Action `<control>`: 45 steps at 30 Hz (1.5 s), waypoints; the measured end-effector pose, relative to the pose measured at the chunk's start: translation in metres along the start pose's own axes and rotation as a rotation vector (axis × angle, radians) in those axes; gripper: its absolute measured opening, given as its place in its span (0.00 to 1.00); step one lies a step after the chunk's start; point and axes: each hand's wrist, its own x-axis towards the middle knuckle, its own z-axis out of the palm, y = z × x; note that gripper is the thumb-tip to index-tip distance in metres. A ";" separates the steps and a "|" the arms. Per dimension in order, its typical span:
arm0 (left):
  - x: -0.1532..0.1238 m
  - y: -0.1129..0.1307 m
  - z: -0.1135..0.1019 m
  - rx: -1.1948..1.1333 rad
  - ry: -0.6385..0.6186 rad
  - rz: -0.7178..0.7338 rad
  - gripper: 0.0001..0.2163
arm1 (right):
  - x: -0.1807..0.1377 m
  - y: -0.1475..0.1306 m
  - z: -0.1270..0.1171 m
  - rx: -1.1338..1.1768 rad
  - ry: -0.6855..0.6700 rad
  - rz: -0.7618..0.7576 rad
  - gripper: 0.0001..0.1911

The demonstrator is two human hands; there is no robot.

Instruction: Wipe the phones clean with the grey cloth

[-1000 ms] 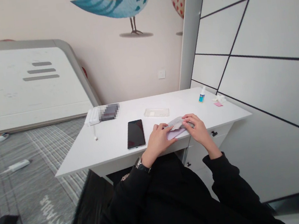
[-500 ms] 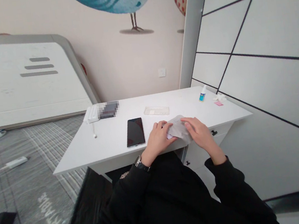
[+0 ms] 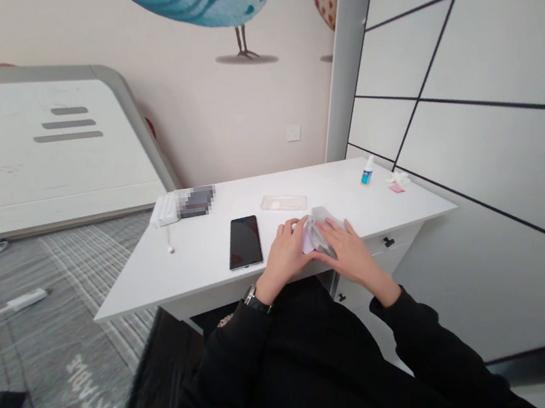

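Observation:
At the front edge of the desk, my left hand (image 3: 285,253) is closed on the left side of a flat, pale purple thing (image 3: 307,239) whose kind I cannot make out. A thin grey cloth (image 3: 321,213) covers its right part. My right hand (image 3: 350,252) presses that cloth against it, fingers on top and thumb at the near edge. Left of my hands lies a black-screened phone (image 3: 244,242), flat on the desk. Just beyond them rests a clear plastic case (image 3: 283,202). The fingers and cloth hide most of the purple thing.
On the white desk (image 3: 185,269), a small spray bottle (image 3: 367,171) stands at the back right, near a pink piece (image 3: 396,188) and crumpled white tissue (image 3: 400,178). A white box-like thing (image 3: 165,209) with a short cable sits back left. A cabinet wall borders the right.
My right hand has moved left and flattened over the grey cloth, closer to my left hand. More of the pale purple thing shows between them. The view has shifted slightly.

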 end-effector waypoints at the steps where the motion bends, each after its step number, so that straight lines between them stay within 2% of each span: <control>1: 0.000 0.000 0.000 -0.004 0.003 -0.004 0.30 | -0.001 -0.006 0.002 0.011 -0.034 -0.057 0.44; 4: -0.001 -0.001 0.001 -0.016 0.008 -0.011 0.29 | 0.000 -0.012 0.005 0.025 -0.076 -0.121 0.40; 9: -0.001 -0.004 0.004 -0.046 0.015 -0.006 0.39 | 0.011 -0.002 0.002 -0.033 0.024 0.049 0.41; 14: -0.001 -0.005 0.007 -0.056 0.031 -0.018 0.33 | 0.010 -0.015 0.008 0.005 -0.077 -0.122 0.42; 17: 0.000 -0.006 0.007 -0.059 0.029 -0.013 0.38 | 0.013 -0.006 0.003 -0.009 -0.028 -0.028 0.38; 20: 0.000 -0.006 0.008 -0.064 0.030 -0.010 0.42 | 0.018 -0.002 0.002 -0.040 0.028 0.068 0.42; 24: 0.000 -0.007 0.009 -0.063 0.033 -0.026 0.35 | 0.014 -0.022 0.012 -0.015 -0.051 -0.094 0.42; 26: 0.000 -0.006 0.008 -0.061 0.034 -0.028 0.33 | 0.012 -0.024 0.013 -0.005 -0.067 -0.127 0.41; 32: 0.000 -0.004 0.005 -0.072 0.033 -0.005 0.39 | 0.020 0.002 0.003 -0.059 0.041 0.090 0.44; 38: 0.001 -0.008 0.009 -0.070 0.044 -0.022 0.31 | 0.015 -0.022 0.012 -0.023 -0.063 -0.106 0.41; 41: 0.001 -0.007 0.008 -0.068 0.040 -0.005 0.36 | 0.017 -0.009 0.009 -0.047 -0.004 0.006 0.38; 45: 0.001 -0.005 0.006 -0.069 0.041 0.005 0.41 | 0.021 0.013 0.009 -0.094 0.066 0.136 0.40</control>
